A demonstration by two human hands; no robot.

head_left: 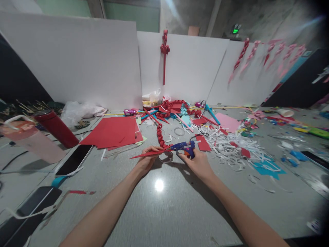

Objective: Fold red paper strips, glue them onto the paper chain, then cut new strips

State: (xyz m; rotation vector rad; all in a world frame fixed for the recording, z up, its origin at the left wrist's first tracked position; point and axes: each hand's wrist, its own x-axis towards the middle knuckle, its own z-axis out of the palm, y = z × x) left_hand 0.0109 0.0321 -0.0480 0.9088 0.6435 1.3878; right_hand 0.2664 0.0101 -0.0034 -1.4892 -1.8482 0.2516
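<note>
My left hand [147,160] is closed on a pointed red paper piece [144,155], its tip reaching out to the left. In my right hand [199,162] is a blue glue gun [183,146], its nozzle pointing left and touching or very close to the red paper's right end. A twisted red paper chain [160,135] runs back from just beyond my hands; I cannot tell whether it joins the held paper. Under the glue gun a clear ring-shaped item [166,157] shows, perhaps a roll of tape.
Red paper sheets [113,130] lie to the left, beside a phone [74,160] and a red bottle [57,128]. White paper strips [232,147] and a blue star [268,168] spread on the right. Red paper decorations [171,105] pile up before the white board [190,73].
</note>
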